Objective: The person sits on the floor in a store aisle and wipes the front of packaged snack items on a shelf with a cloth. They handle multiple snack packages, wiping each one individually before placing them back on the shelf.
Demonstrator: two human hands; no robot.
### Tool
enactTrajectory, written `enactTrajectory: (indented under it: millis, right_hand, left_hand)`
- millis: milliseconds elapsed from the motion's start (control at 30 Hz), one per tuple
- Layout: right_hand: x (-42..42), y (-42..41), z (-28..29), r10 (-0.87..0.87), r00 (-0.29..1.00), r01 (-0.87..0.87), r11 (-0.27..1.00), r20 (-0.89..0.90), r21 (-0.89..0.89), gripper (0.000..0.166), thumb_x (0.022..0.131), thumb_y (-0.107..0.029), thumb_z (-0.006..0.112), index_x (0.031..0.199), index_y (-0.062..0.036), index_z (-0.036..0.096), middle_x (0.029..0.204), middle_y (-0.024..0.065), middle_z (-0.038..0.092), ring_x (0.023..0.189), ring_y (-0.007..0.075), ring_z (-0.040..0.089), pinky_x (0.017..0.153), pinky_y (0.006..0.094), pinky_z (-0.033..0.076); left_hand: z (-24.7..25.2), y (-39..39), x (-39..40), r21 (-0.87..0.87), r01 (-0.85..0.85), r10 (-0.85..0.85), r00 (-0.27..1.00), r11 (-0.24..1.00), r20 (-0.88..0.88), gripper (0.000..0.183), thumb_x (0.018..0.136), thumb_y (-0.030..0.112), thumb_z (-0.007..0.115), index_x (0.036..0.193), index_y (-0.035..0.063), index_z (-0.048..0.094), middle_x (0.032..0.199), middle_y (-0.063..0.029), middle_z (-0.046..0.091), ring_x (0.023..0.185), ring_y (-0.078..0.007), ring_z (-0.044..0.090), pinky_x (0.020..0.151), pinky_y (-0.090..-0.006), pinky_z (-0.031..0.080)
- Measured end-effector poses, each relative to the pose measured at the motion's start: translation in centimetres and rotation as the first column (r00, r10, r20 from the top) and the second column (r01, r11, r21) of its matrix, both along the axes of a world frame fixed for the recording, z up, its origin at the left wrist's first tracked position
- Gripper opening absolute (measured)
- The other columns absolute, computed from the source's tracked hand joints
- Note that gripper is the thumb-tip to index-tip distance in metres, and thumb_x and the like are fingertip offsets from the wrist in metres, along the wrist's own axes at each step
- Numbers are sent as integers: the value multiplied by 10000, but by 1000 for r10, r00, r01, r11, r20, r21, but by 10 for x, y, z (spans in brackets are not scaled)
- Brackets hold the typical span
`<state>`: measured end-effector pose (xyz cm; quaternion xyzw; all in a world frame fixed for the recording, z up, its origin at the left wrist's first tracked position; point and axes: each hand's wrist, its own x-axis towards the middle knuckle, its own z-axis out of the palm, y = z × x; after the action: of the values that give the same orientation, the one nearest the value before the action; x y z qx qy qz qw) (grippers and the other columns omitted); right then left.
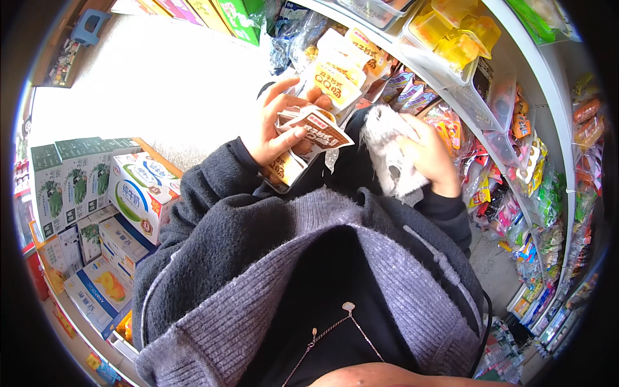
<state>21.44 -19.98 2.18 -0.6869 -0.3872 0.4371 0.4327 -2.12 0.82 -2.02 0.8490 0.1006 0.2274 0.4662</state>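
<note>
Several small printed snack packets [312, 130] are bunched in my left hand [278, 130], its thumb pressed on them. My right hand [425, 150] is closed around a crumpled whitish-grey cloth [389, 159] with a frayed edge and a dark spot. Just beyond my left hand are more yellow and white sausage packets [338, 80], leaning towards the shelf. Both hands are in front of my chest, apart from each other.
Boxes of milk [142, 193] are stacked at the left. Shelves [551, 82] curve along the right, bearing clear plastic bins [476, 101] and bagged snacks [546, 203]. A blue stool [90, 26] is at the upper left.
</note>
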Motion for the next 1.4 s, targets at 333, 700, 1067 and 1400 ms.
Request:
enactTrajectory:
  millis: [333, 700, 1067, 1400]
  right_hand:
    - [-35, 41, -44, -103, 939, 21, 969, 328, 245, 428, 767, 45, 477, 1194, 63, 495, 1024, 146, 636, 962, 129, 581, 851, 272, 446]
    - [-43, 50, -43, -182, 938, 30, 891, 295, 452, 400, 731, -23, 536, 1119, 72, 522, 1030, 222, 588, 948, 305, 597, 842, 325, 452]
    - [-53, 46, -39, 26, 979, -99, 930, 204, 354, 381, 716, -35, 541, 1074, 96, 552, 1061, 222, 600, 998, 299, 595, 887, 322, 439]
    - [-19, 36, 52, -234, 836, -88, 836, 496, 542, 436, 664, 26, 538, 1093, -5, 611, 1091, 136, 619, 1028, 261, 586, 896, 348, 449]
  left_hand:
    - [22, 25, 44, -499, 169, -185, 983, 850, 18, 858, 863, 486, 559, 1449, 27, 132, 1469, -211, 227, 1320, -299, 322, 1059, -391, 287]
    - [-16, 32, 76, -281, -253, 286, 955, 926, 83, 423, 840, 205, 651, 1168, 12, 466, 1013, -106, 537, 942, -170, 530, 811, -303, 477]
    - [-8, -18, 5, -700, -26, 167, 977, 714, 133, 235, 951, 120, 440, 1166, 25, 424, 1081, -91, 491, 958, -193, 585, 787, -316, 525]
    - [-14, -13, 13, -119, -27, 56, 969, 993, 241, 102, 734, 20, 575, 828, 38, 539, 896, -109, 622, 811, -260, 579, 769, -342, 443]
